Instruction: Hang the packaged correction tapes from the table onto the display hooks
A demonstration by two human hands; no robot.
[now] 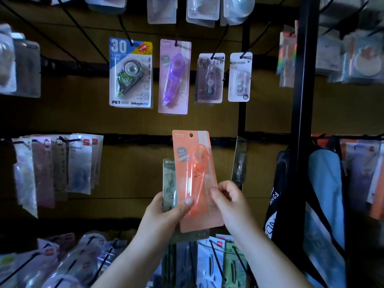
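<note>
Correction tape in an orange pack [195,179] is held up in the air between both grips, in front of the display, nearly upright with its top leaning slightly left. The left grip [166,213] clasps the lower left edge, with the thumb pressed on the clear front and the fingers behind. The right grip [228,202] pinches the lower right edge with curled fingers. The pack's hang hole [191,135] is at the end farthest from the grips and is not on any hook.

A grey-green pack [169,183] sits just behind the orange one and is also held in the left grip; only its left strip and bottom edge show.

Well above the grips, a purple pack [173,77] hangs on a black hook [176,32]. A blue pack [131,73] printed "30" hangs to its left, and two small white packs [209,79] [240,77] hang to its right. Left of the grips is a crowded row of hung packs [62,163]. Below the wrists, more packs [218,260] sit on hooks. Right of the right grip stands a black post [301,100], and past it hangs a blue bag [324,194].
</note>
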